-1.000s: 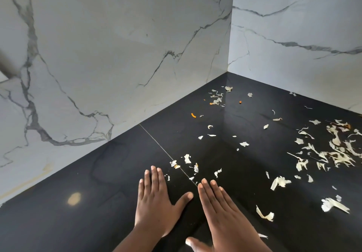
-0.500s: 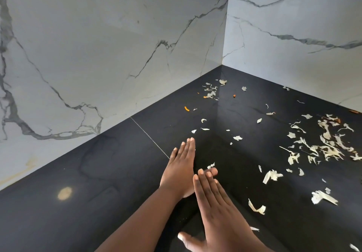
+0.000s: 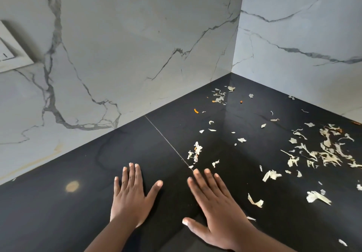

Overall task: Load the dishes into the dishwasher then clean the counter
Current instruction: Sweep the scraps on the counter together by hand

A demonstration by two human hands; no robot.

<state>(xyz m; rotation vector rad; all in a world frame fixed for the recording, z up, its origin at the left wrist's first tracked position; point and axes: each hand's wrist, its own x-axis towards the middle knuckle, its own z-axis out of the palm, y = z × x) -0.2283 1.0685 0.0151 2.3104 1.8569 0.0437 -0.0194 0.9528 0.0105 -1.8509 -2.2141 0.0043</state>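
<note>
Item: black tabletop (image 3: 68, 222), glossy, meeting two marble walls (image 3: 117, 46) in a corner; a thin seam (image 3: 166, 140) runs across it toward my hands. Contents: pale vegetable scraps (image 3: 325, 154) heaped thickest at the right, a small cluster (image 3: 196, 152) just beyond my fingertips beside the seam, a loose scatter (image 3: 220, 95) deep in the corner, a few orange bits (image 3: 196, 111) among them, and single larger flakes (image 3: 254, 201) close to my right wrist. No dishes or dishwasher in view; I judge the counter-cleaning part is the one in hand. Left hand (image 3: 131, 197): flat on the tabletop, fingers together, thumb splayed, holding nothing. Right hand (image 3: 215, 204): likewise flat, fingers straight and slightly fanned, thumb out, holding nothing; the two lie near each other, apart. Risks, as I judge them: sweeping bare-palmed may flick the light flakes outward instead of gathering them; damp ones may cling to the skin or smear the gloss; fine bits may lodge in the seam; the corner scatter sits well away and could be missed; a push toward me may drop scraps off the near edge, which is out of frame.
</note>
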